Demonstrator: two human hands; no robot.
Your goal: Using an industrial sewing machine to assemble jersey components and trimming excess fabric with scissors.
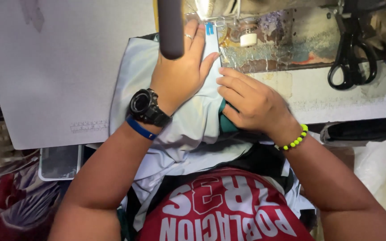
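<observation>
One broad white table top point(68, 80), matte and flat, carries a faint printed ruler strip and fills the upper left of the view; a second pale, worn surface point(336, 98) lies to the right, bordered above by a scuffed, discoloured metal plate point(291, 40). A smooth, pale blue-grey fabric point(193, 129), soft and folded into loose creases, runs from the person's lap up toward the sewing-machine foot at the top edge. The left hand point(179, 76) lies flat on the fabric, fingers extended and close together, pressing it down; a black round watch point(144, 106) and blue band sit on that wrist. The right hand point(251, 105) has its fingers curled together, pinching the fabric fold just beside the left hand. Black scissors point(351, 58) lie at the upper right, well apart. A small white bobbin point(248, 39) stands on the plate.
</observation>
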